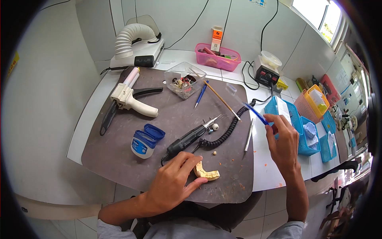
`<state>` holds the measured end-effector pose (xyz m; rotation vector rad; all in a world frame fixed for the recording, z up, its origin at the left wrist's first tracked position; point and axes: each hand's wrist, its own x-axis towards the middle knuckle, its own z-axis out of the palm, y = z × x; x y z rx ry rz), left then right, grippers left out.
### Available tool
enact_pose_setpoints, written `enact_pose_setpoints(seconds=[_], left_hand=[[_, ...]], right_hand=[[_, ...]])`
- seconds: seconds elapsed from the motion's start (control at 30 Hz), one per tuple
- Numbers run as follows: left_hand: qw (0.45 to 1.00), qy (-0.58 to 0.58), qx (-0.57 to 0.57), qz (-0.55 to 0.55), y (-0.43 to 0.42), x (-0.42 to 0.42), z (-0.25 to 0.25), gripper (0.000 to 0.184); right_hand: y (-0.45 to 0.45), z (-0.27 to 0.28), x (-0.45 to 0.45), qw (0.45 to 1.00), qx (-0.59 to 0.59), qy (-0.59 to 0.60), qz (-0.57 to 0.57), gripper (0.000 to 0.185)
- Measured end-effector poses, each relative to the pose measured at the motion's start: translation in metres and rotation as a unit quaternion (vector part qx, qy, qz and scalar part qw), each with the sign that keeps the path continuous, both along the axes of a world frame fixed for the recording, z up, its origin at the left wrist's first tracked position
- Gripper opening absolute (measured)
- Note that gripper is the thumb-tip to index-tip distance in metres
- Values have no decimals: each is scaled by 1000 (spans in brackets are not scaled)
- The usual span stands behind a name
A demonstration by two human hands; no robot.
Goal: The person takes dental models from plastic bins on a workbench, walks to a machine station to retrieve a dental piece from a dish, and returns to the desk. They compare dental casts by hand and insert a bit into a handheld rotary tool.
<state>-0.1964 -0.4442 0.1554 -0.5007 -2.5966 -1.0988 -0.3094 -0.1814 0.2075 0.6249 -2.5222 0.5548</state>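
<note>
My left hand (173, 181) is closed on a yellowish plaster dental cast (207, 173), a curved arch at the mat's front edge, with thumb and fingers on its left side. My right hand (283, 141) is raised at the right, pinching the blue handle of a toothbrush (256, 113). The brush's pale head points up and left and is blurred. Just beyond my left hand lies a black handpiece (187, 140) with a metal tip and a coiled cable (223, 139). A small pale piece (215, 153) rests near the cast.
On the grey mat (119, 171) are an open blue-lidded jar (143, 143), a dispensing gun (131, 99), a clear box (185, 81), a blue pen (201, 94), a wooden stick (222, 99). Behind are a hose unit (135, 44), pink basket (218, 59), control box (266, 73); blue baskets (308, 137) stand right.
</note>
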Motion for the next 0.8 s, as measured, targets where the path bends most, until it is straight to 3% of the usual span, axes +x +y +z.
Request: enact_pose_setpoints(seconds=[0.27, 0.33, 0.37, 0.4, 0.47, 0.5, 0.6, 0.8], left_hand=[[997, 74, 19, 21, -7, 12, 0, 51], [990, 129, -19, 45, -18, 5, 10, 47], [980, 179, -59, 66, -23, -1, 17, 43], [981, 177, -57, 62, -23, -9, 25, 43], [972, 110, -196, 63, -17, -29, 42, 32], [968, 35, -243, 56, -13, -37, 48, 26], [952, 7, -303, 37, -11, -59, 40, 25], [951, 2, -309, -1, -16, -76, 41, 24]], right_hand=[[5, -14, -41, 995, 87, -27, -52, 15], [-7, -9, -32, 988, 111, 100, -27, 17], [-13, -4, -28, 990, 104, 94, 0, 19], [-19, 0, -24, 990, 106, 91, -4, 19], [-34, 11, -18, 992, 95, -33, 80, 18], [-40, 16, -18, 981, 132, -82, 121, 18], [-48, 10, -21, 948, 209, -149, 190, 16], [-41, -3, -33, 947, 221, -145, 180, 18]])
